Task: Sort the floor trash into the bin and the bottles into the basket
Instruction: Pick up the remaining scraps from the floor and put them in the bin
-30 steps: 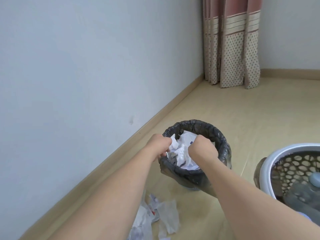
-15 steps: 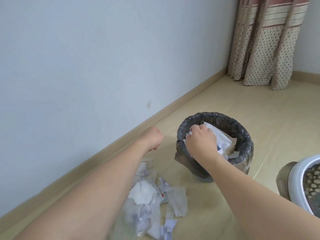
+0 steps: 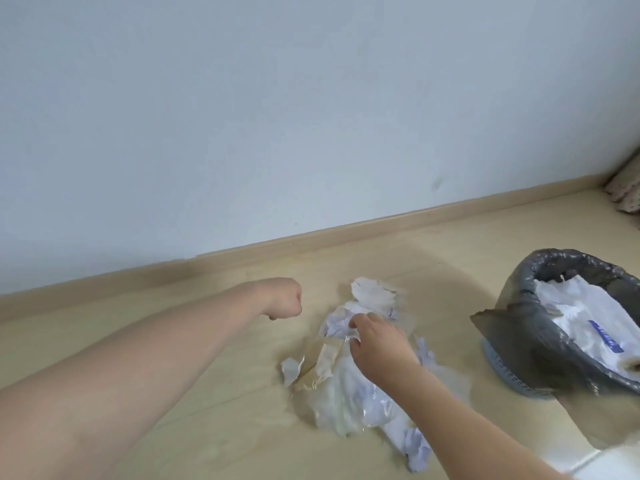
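Reaching right hand (image 3: 375,344) fingering one trash pile (image 3: 349,382), left hand (image 3: 282,299) fisted empty, one bin (image 3: 519,344)

The pale wooden floor (image 3: 433,258) meets a matching skirting board (image 3: 242,252) along the wall. A heap of crumpled white paper and clear plastic scraps (image 3: 349,386) lies on it near the middle. To the right, well apart from the heap, stands a bin (image 3: 519,362) lined with a dark bag and holding white paper.

No text can be read; blue print is seen on the white paper (image 3: 588,327) in the bin (image 3: 512,327), too blurred to make out.
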A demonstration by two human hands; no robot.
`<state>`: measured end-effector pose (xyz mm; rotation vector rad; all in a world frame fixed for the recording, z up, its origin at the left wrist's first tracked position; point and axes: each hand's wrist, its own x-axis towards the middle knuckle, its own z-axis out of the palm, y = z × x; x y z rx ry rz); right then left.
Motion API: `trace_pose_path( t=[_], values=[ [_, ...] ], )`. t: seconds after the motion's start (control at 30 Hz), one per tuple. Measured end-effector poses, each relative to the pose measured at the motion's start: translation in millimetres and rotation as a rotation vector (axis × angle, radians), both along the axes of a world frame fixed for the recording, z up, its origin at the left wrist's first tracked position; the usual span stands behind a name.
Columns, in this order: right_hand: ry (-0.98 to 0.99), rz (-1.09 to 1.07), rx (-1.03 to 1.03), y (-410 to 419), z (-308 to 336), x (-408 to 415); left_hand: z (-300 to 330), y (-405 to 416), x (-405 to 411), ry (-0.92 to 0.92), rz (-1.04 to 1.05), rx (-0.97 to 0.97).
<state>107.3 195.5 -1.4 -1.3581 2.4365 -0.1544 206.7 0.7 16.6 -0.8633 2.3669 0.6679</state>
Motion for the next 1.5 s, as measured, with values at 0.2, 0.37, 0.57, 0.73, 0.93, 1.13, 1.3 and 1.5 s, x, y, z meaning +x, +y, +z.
trace_pose_path(
  t=[0.2,0.37,0.57,0.73,0.93,1.13,1.3,1.5],
  values=[
    [0.051,0.084,0.171,-25,-47,45,-73,-4,50,0.067,0.093,0.188],
    [0.219,0.125,0.39,-30,-70,63,-116,19,66,0.168,-0.02,0.222],
    [0.261,0.182,0.41,-37,-76,62,-134,6,75,0.18,-0.205,0.039],
    [0.203,0.164,0.381,-40,-72,58,-134,-5,74,0.161,-0.135,0.092],
    [0.082,0.061,0.34,-48,-55,55,-112,-9,80,0.027,-0.148,0.044],
    [-0.004,-0.025,0.262,-37,-31,50,-68,-9,84,-0.01,-0.197,-0.059],
    [0.018,-0.079,0.192,-15,2,33,-32,5,67,0.086,-0.145,-0.07],
    [0.051,-0.157,-0.016,21,67,-22,22,43,18,0.296,-0.061,-0.005]
  ],
)
